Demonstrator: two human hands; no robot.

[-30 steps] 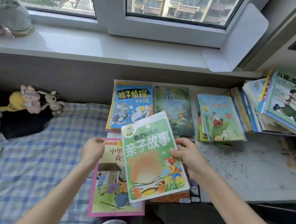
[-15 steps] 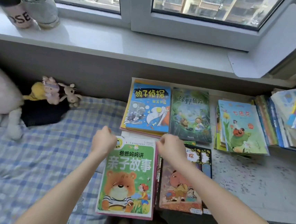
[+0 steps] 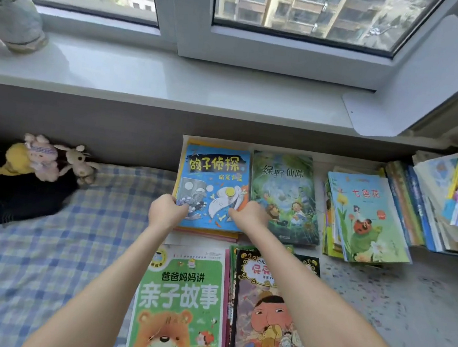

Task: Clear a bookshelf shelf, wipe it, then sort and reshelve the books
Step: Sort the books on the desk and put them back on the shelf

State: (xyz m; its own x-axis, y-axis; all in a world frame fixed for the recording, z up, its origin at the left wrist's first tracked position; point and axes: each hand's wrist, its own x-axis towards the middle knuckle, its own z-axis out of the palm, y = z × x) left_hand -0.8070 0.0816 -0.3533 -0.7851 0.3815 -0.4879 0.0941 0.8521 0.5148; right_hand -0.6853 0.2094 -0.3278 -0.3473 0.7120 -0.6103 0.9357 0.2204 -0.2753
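A blue picture book (image 3: 216, 177) tops a small stack at the back of the pale surface (image 3: 394, 306). My left hand (image 3: 166, 211) grips its lower left edge and my right hand (image 3: 247, 213) grips its lower right edge. Close to me lies a green book with a bear (image 3: 178, 305), flat on another stack. Beside it sits a dark-framed book (image 3: 260, 330), partly hidden by my right forearm. A dark green forest book (image 3: 284, 195) lies to the right of the blue one.
A leaning pile topped by a flower book (image 3: 366, 217) and a row of slanted books (image 3: 440, 207) fill the right. A checked blanket (image 3: 46, 253) with plush toys (image 3: 47, 158) lies left. The window sill (image 3: 153, 76) runs above, holding a vase (image 3: 11, 9).
The green bear book has been laid flat on the near stack and let go. Both hands then moved forward onto the lower edges of the blue book.
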